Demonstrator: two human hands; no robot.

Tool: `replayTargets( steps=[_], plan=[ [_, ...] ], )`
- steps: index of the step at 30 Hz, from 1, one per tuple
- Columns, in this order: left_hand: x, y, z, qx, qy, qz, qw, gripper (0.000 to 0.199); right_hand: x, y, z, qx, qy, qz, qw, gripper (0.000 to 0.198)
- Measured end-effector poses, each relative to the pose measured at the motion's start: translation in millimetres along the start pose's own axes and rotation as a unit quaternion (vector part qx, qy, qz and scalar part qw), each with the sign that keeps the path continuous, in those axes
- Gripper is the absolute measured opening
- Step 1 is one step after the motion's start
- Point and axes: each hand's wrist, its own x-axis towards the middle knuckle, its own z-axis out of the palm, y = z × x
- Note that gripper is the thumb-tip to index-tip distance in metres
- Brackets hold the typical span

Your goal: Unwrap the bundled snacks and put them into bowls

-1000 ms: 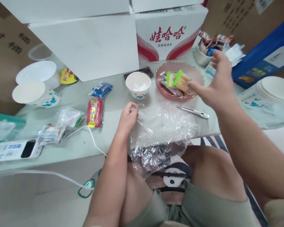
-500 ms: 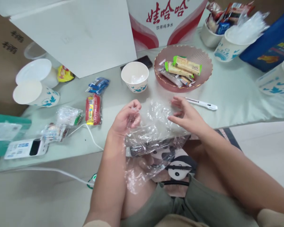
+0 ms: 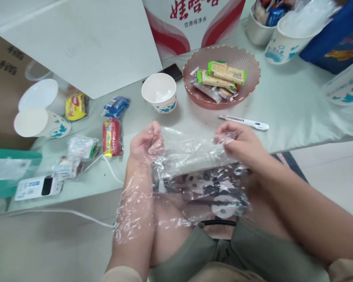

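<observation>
A sheet of clear plastic film (image 3: 191, 160) is stretched between my two hands, over the table's front edge and my lap; whether it is a bag or a single layer I cannot tell. My left hand (image 3: 147, 143) is closed on its left side, and part of the film drapes over that forearm. Closed on the film's upper right is my right hand (image 3: 238, 137), slightly blurred. Just beyond the film stands a white paper bowl (image 3: 159, 94) with a blue leaf print, something clear and shiny inside. A white utility knife (image 3: 247, 122) lies behind my right hand.
A pink glass bowl (image 3: 191, 94) holds several wrapped snacks. To the left lie a red packet (image 3: 112, 137), blue packets (image 3: 116, 106) and a white device (image 3: 32, 189) near a cable. Boxes stand along the back; paper cups (image 3: 279, 51) stand at the right.
My right hand has gone from open fingers to a closed grip on the film. The film is now spread wider and flatter, and the view has shifted slightly.
</observation>
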Motion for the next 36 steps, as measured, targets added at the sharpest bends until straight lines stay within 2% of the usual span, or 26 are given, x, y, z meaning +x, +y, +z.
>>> replayTargets(
  steps=[2, 5, 7, 10, 13, 15, 18, 21, 23, 25, 28, 30, 31, 32, 34, 36],
  plan=[
    [4, 2, -1, 0.014, 0.012, 0.001, 1.000, 0.031, -6, 2, -16, -0.013, 0.093, -0.004, 0.996, 0.016],
    [12, -4, 1, 0.010, 0.080, 0.032, 0.996, 0.027, -8, 9, -32, -0.027, 0.199, -0.012, 0.979, 0.013],
    [16, -8, 3, 0.004, 0.093, 0.032, 0.995, 0.038, -5, 14, -38, -0.028, 0.247, -0.034, 0.968, 0.015],
    [21, -12, 7, 0.027, 0.096, 0.024, 0.995, 0.050, 3, 21, -41, 0.031, 0.272, -0.062, 0.960, 0.030],
    [25, -14, 8, 0.049, 0.137, 0.074, 0.987, 0.040, 10, 25, -44, 0.133, 0.232, -0.039, 0.963, 0.055],
    [26, -16, 8, 0.049, 0.158, 0.112, 0.980, 0.036, 10, 26, -46, 0.166, 0.173, 0.001, 0.971, 0.058],
    [28, -16, 7, 0.048, 0.178, 0.149, 0.971, 0.034, 7, 24, -45, 0.153, 0.072, 0.061, 0.984, 0.045],
    [28, -14, 4, 0.012, 0.196, 0.188, 0.962, 0.039, 1, 20, -42, 0.076, 0.025, 0.057, 0.995, 0.029],
    [27, -13, 2, -0.023, 0.189, 0.187, 0.964, 0.045, -2, 18, -40, 0.016, 0.063, 0.001, 0.998, 0.020],
    [25, -13, 0, -0.026, 0.149, 0.145, 0.978, 0.049, -3, 18, -39, -0.013, 0.136, -0.081, 0.987, 0.014],
    [23, -17, 2, 0.050, 0.090, 0.063, 0.993, 0.037, -2, 23, -39, -0.034, 0.219, -0.202, 0.954, 0.019],
    [25, -21, 5, 0.081, 0.103, 0.056, 0.990, 0.030, -1, 26, -40, -0.021, 0.230, -0.230, 0.945, 0.007],
    [26, -22, 6, 0.075, 0.120, 0.069, 0.988, 0.029, 0, 28, -40, 0.001, 0.215, -0.212, 0.953, 0.010],
    [27, -22, 8, 0.056, 0.139, 0.085, 0.985, 0.029, 1, 28, -40, 0.025, 0.184, -0.177, 0.967, 0.025],
    [29, -21, 10, 0.009, 0.163, 0.117, 0.980, 0.031, 1, 26, -40, 0.042, 0.097, -0.080, 0.991, 0.042],
    [30, -17, 10, -0.019, 0.164, 0.141, 0.976, 0.034, 1, 22, -40, 0.000, 0.042, -0.008, 0.999, 0.030]
  ],
)
